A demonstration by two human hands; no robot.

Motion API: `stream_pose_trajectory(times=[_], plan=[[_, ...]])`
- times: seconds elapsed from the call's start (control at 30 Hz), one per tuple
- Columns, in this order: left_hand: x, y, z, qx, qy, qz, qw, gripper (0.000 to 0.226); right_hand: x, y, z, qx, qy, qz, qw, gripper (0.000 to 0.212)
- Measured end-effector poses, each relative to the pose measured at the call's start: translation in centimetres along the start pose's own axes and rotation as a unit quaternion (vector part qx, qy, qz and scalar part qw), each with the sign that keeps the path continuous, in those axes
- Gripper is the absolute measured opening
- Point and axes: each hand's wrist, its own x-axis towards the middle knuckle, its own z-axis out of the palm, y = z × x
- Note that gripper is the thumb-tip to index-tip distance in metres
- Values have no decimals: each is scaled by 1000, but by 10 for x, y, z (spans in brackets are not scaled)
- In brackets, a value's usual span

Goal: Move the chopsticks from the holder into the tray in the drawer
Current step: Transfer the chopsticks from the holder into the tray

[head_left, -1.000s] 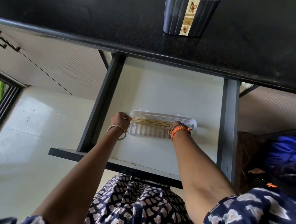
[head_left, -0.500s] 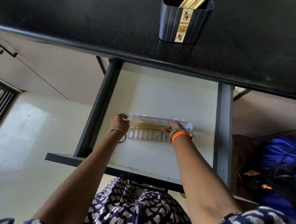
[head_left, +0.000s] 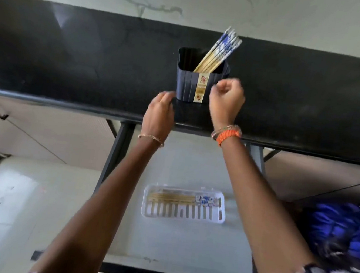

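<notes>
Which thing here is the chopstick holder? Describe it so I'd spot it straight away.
Find the long black countertop running across the picture above the open drawer. Near its middle stands the holder, a small dark ribbed box with a cream and gold label strip down its front. Unlike the flat white tray in the drawer, it stands upright with blue-patterned chopsticks leaning out.

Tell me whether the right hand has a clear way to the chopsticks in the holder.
Probably yes. The right hand is beside the holder, just below the chopsticks that lean out toward it, and nothing lies between them.
</notes>
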Motion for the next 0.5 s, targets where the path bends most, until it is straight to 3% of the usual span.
stream_pose_trajectory(times=[0.07, 0.13, 0.23, 0.27, 0.43, 0.5], plan=[[47, 11, -4, 12, -2, 59, 998, 39, 48, -12, 10, -23, 48, -10, 999, 12], [86, 12, -1, 45, -47, 79, 995, 43, 93, -12, 22, -79, 20, 45, 996, 12], [120, 2, 11, 117, -126, 109, 979, 40, 134, -2, 41, -114, -40, 102, 987, 45], [126, -2, 15, 127, -146, 110, 975, 36, 142, 3, 47, -107, -50, 116, 986, 48], [123, -19, 25, 122, -159, 73, 977, 26, 160, 28, 62, -84, -59, 123, 987, 48], [122, -18, 25, 122, -150, 72, 978, 26, 164, 32, 63, -81, -68, 106, 989, 36]])
